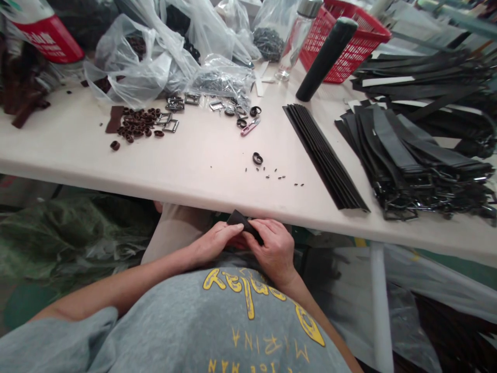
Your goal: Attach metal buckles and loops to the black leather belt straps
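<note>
Close to my body, just below the table's front edge, both hands pinch a black strap [238,217]. My left hand [217,239] is closed, its thumb pressed on the strap's top face. My right hand [275,244] grips the strap's other side with bent fingers. Most of the strap is hidden by the hands. On the table ahead lie a black strap loop [257,158] and several tiny dark metal pieces [267,177]. Farther back are pink-handled thread snips [249,127] beside more black loops [255,111].
A row of black straps [326,155] lies right of centre, beside a heap of buckled straps [411,160]. Brown loops [140,124] and metal buckles [169,123] sit at left. Behind stand plastic bags [132,62], a glass bottle [293,46], a black cylinder [326,59] and a red basket [341,46].
</note>
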Available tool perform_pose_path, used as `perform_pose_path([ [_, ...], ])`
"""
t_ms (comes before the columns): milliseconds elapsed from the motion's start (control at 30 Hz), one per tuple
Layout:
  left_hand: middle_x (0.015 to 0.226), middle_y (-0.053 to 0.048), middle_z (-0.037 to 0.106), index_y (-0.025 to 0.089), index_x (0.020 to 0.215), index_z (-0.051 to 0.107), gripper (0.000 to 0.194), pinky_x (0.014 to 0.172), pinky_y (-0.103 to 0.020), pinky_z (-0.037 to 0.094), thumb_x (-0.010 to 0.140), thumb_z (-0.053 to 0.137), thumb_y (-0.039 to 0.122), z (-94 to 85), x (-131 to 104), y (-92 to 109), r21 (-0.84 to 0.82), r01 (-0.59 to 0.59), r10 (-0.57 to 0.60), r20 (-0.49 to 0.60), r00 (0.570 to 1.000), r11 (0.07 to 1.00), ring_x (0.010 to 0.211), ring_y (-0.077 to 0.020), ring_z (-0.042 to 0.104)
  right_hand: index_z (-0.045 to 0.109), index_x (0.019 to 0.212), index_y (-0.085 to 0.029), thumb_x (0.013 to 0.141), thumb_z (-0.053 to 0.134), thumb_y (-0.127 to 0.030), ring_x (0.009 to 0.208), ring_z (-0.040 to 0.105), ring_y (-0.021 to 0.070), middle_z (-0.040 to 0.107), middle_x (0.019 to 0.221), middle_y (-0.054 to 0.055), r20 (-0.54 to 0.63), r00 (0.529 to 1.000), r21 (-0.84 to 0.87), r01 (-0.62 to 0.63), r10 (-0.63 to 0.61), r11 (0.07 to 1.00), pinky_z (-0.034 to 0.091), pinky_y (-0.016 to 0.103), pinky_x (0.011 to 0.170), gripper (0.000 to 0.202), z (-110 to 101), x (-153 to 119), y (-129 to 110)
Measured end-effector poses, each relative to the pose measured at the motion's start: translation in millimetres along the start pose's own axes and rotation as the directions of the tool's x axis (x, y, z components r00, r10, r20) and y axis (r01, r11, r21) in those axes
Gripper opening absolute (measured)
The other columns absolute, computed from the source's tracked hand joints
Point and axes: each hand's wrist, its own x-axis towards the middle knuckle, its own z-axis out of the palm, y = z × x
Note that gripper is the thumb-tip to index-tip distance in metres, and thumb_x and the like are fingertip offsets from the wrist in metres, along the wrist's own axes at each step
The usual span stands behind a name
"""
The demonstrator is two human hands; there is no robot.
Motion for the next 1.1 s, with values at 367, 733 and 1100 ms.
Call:
perform_pose_path([
  [367,0.115,-0.009,0.071,0.022,0.112,0.069,0.032,0.103,-0.042,0.045,0.081,0.070,0.027,-19.4,-9.8,18.5,0.852,-0.221,0.536,-0.080,0.841,0.474,0.110,-0.0265,0.063,0.070,0.084,-0.018,0.096,0.053,-0.025,0.071,0.067,0.0168,0.073,0.080,0.005,0.086,0.995,-0.015,-0.041,0.042,0.999,0.045,0.028,0.066,0.022,-3.8,-4.3,1.3],
  [733,0.101,-0.007,0.077,0.025,0.099,0.075,0.021,0.095,-0.040,0.048,0.095,0.055,0.029,-12.7,3.7,16.4,0.883,-0.443,0.482,0.323,0.814,0.157,0.102,-0.0236,0.066,0.061,0.072,-0.020,0.096,0.047,-0.018,0.063,0.061,0.0165,0.065,0.068,0.002,0.072,0.997,-0.044,0.037,-0.034,0.998,0.040,0.029,0.063,0.028,7.3,-10.6,0.1],
  [1100,0.085,-0.007,0.076,0.019,0.077,0.074,0.027,0.074,-0.026,0.053,0.093,0.059,0.035,1.6,15.0,78.5,0.757,-0.606,0.398,0.492,0.774,0.243,0.076,-0.0169,0.071,0.068,0.083,-0.019,0.095,0.054,-0.027,0.067,0.066,0.0159,0.069,0.075,0.002,0.007,0.976,0.085,-0.218,0.219,0.972,0.045,0.025,0.063,0.020,-16.2,-19.1,34.7],
])
